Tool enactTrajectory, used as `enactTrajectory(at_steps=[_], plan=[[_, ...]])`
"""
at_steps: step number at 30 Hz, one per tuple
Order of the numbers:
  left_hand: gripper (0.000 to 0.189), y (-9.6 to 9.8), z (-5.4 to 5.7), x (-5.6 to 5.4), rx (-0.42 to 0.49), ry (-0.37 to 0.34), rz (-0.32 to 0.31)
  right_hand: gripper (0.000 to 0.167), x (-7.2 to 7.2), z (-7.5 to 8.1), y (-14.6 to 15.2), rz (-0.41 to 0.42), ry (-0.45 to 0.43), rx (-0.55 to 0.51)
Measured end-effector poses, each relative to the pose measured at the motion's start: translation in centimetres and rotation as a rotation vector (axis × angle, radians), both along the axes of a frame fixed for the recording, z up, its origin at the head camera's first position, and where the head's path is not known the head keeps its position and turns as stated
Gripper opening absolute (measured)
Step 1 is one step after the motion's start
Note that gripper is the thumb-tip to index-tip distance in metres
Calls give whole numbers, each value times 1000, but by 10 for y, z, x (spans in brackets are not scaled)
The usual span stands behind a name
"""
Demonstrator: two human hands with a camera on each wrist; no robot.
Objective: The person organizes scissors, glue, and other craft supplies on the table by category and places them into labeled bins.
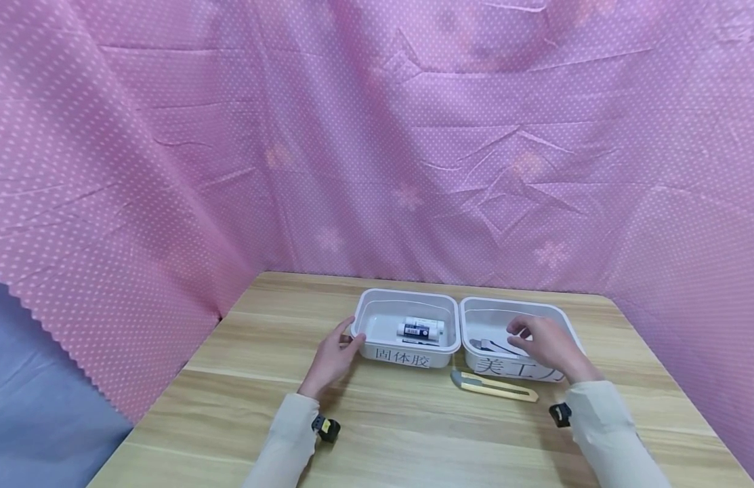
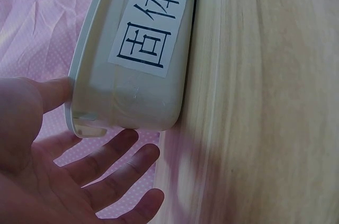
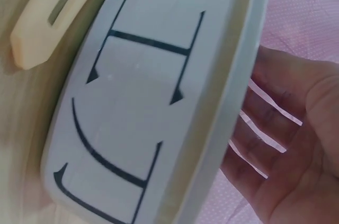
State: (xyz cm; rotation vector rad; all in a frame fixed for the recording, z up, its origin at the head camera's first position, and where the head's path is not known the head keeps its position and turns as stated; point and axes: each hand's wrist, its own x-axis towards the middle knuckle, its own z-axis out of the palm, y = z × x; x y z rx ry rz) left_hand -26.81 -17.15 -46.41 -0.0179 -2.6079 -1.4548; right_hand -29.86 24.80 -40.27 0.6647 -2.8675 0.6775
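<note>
On the table stand two white plastic bins side by side. The left bin [image 1: 442, 358] holds several glue sticks [image 1: 421, 331] and has a printed paper label [image 2: 144, 38]. At its left front corner my left hand [image 1: 332, 358] touches the rim with the thumb, fingers spread loosely beside the wall. My right hand [image 1: 544, 342] hangs over the right bin [image 1: 511, 302], fingers loosely bent and fingertips inside the rim; nothing shows between them. Under it in this bin lies a dark grey utility knife [image 1: 488, 346], partly hidden. The right wrist view hides the fingertips behind the bin wall.
A yellow utility knife [image 1: 495, 387] with a grey end lies on the wooden table [image 1: 413, 434], in front of the right bin. Pink dotted cloth [image 1: 377, 169] hangs behind the table and along its sides. Both wrists wear small black cameras.
</note>
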Motion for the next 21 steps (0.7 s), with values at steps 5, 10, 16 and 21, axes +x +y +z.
enactTrajectory(at_steps=[5,10,16,21], plan=[[59,1,0,0,-1,-3,3,11,6,6,-4,0,43,-10],[60,1,2,-1,5,-15,6,10,13,12,-7,-9,88,-15],[61,1,2,-1,11,-19,14,8,23,18,-13,6,131,-38],[60,1,1,0,7,-5,7,6,30,20,-17,24,161,-49]])
